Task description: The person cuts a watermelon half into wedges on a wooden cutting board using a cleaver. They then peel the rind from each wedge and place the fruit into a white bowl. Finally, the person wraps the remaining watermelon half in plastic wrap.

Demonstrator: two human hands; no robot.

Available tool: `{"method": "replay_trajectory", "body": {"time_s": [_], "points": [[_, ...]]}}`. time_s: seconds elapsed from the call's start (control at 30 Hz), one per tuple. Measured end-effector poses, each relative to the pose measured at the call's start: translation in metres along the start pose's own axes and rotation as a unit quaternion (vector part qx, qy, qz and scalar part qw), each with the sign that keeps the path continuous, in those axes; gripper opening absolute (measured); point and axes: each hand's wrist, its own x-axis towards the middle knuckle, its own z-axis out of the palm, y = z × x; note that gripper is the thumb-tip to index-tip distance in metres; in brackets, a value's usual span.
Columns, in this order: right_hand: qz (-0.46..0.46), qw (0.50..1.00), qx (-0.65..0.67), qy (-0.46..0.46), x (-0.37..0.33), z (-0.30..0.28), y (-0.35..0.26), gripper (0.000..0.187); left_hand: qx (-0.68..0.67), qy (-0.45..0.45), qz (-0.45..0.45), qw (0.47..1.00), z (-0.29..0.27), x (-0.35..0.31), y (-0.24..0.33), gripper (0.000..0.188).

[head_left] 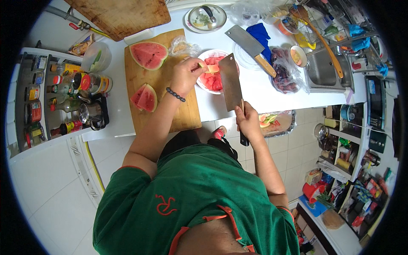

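Note:
My left hand (185,75) is closed on a watermelon piece (210,68) with pale rind, held over the white bowl (211,52). Red watermelon chunks (211,82) fill that bowl. In my right hand (249,122) is the handle of a cleaver (230,85); its broad blade stands up along the bowl's right side, partly covering it. A big watermelon wedge (148,54) lies on the wooden cutting board (173,114), left of my left hand. Smaller watermelon wedges (145,98) rest nearer to me, beside my left forearm.
A second cleaver (245,41) lies by a blue cloth (260,35) and a bag of dark fruit (284,70). Behind are a lidded pot (206,18) and a crumpled plastic bag (183,46). Right is the sink (321,72). A lined bin (278,123) with rinds stands below the counter.

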Motion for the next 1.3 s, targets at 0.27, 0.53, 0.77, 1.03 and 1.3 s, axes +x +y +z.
{"method": "replay_trajectory", "body": {"time_s": [0.27, 0.53, 0.77, 1.03, 1.3], "points": [[-0.01, 0.998, 0.012, 0.055, -0.009, -0.013, -0.002, 0.018, -0.17, 0.006, -0.061, 0.984, -0.015, -0.003, -0.014, 0.02], [-0.062, 0.988, 0.076, 0.122, -0.04, -0.077, -0.019, 0.017, -0.314, -0.148, -0.132, 0.928, 0.031, -0.032, -0.006, 0.029], [-0.078, 0.97, 0.092, 0.209, -0.076, -0.13, -0.016, 0.02, -0.046, -0.276, -0.069, 0.958, 0.193, -0.094, 0.033, 0.022], [-0.081, 0.978, 0.113, 0.153, -0.062, -0.129, -0.005, 0.02, 0.044, -0.255, -0.025, 0.966, 0.233, -0.121, 0.009, 0.04], [-0.078, 0.995, 0.067, 0.01, -0.019, -0.07, -0.031, 0.019, 0.227, 0.003, -0.046, 0.973, -0.003, -0.138, -0.021, 0.028]]}}
